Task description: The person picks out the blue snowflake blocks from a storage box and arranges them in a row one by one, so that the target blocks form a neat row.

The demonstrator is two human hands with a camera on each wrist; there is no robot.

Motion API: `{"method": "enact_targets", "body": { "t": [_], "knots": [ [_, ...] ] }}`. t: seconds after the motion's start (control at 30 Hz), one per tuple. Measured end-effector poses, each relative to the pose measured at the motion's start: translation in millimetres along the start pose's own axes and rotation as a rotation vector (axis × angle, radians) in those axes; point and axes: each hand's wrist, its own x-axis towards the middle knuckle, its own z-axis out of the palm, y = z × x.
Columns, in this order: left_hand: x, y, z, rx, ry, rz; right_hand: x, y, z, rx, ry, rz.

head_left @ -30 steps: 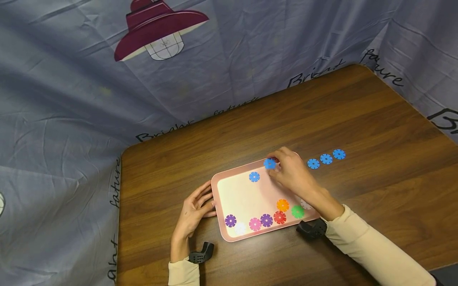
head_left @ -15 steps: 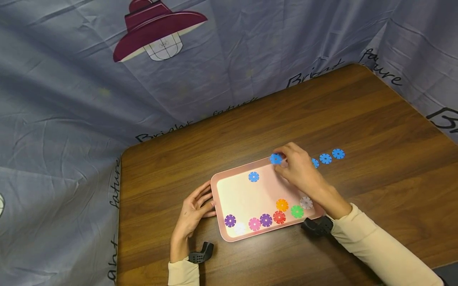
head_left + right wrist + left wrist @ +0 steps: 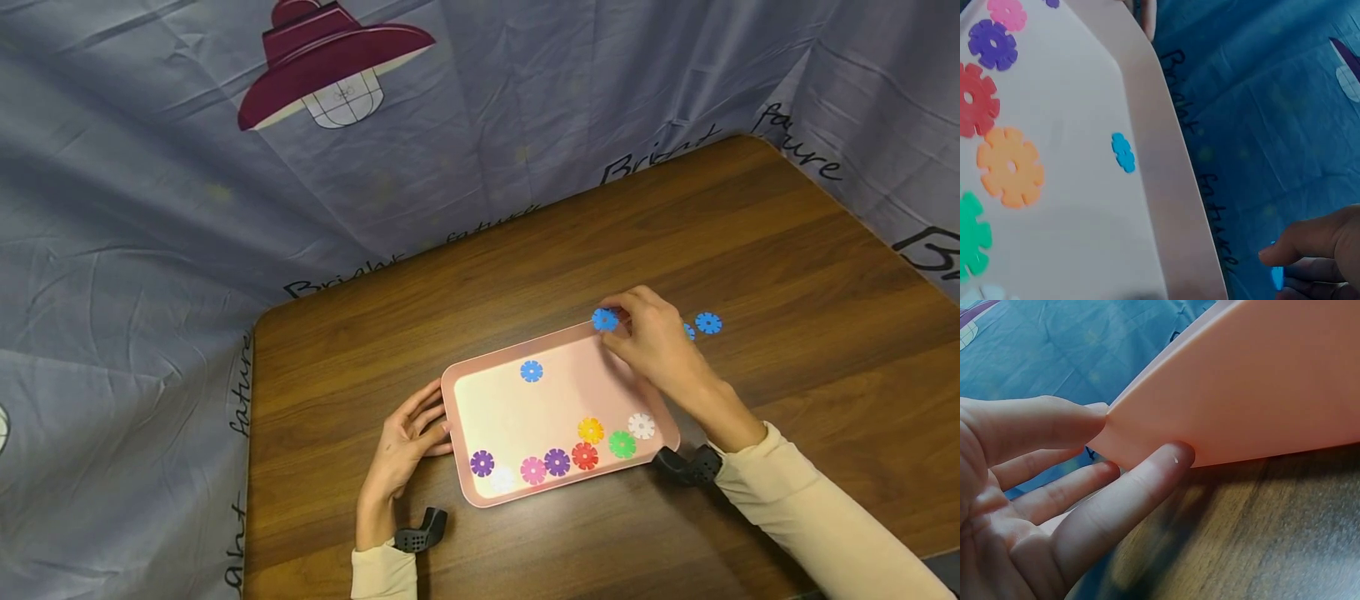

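My right hand (image 3: 656,337) pinches a blue notched plastic disc (image 3: 605,319) between thumb and fingers, above the far right corner of a pink tray (image 3: 448,387). In the right wrist view that held disc (image 3: 1278,277) shows edge-on by the thumb. My left hand (image 3: 400,443) is at the tray's left end, its extended fingers touching the outer wall. The left wrist view shows the fingertips (image 3: 1169,459) against the tray's side (image 3: 1241,394). One more blue disc (image 3: 532,371) lies inside the tray near its far side.
Along the tray's near side lie purple, pink, red (image 3: 585,456), orange (image 3: 591,430), green (image 3: 622,444) and white discs (image 3: 641,426). On the wooden table (image 3: 787,400), right of the tray, blue discs (image 3: 708,323) form a row, partly hidden by my right hand. A printed curtain (image 3: 487,150) hangs behind.
My right hand has moved right and toward the back with the blue disc, from over the tray to its far corner, covering part of the blue row. The left hand stays put.
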Motion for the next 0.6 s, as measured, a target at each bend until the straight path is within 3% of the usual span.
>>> {"method": "enact_targets", "body": {
  "t": [0.3,0.6],
  "knots": [
    [0.2,-0.8,-1.2,0.005,0.0,0.01,0,13,-19,-0.019,0.026,0.058],
    [-0.1,-0.2,-0.1,-0.012,-0.001,0.0,-4,43,-46,-0.054,0.09,0.09]
  ]
}}
